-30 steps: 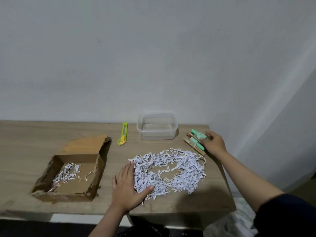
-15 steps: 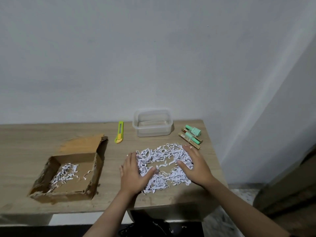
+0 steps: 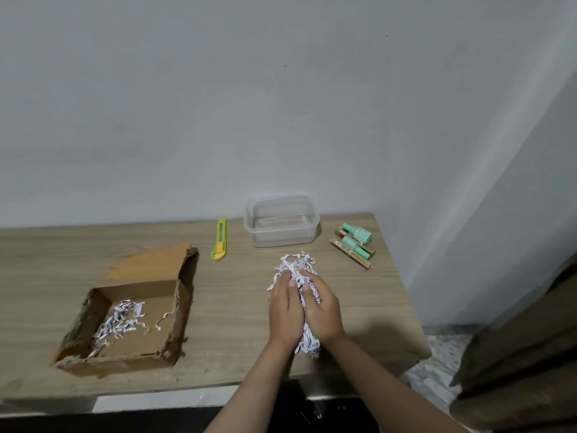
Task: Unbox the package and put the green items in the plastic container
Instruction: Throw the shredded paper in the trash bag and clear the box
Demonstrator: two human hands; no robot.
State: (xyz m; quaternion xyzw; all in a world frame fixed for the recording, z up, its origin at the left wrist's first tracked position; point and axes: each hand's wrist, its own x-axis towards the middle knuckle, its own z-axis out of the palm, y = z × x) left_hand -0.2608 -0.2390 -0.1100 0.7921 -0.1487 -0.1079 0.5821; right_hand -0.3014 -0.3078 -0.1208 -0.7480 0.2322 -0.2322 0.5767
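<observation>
Clearly the risk lies in the bundle itself: the left hand (image 3: 285,310) and right hand (image 3: 321,310) are pressed palm to palm around a wad of shredded paper (image 3: 298,270), fingers curled part-closed, and strips stick out loose past the fingertips and below the wrists. If the squeeze slackens or the bundle is lifted fast, I judge that strips will scatter over the table (image 3: 234,307) or drop off its near edge. Both forearms reach in from the near edge, wrists close together, hands low over the wood. To the left sits the opened cardboard box (image 3: 131,307), a little shred left inside. Farther back lie a yellow-green box cutter (image 3: 220,239), the plastic container (image 3: 281,221), empty, and just right of it the green items (image 3: 356,239), lying on the table among brown sticks, not yet in the container.
</observation>
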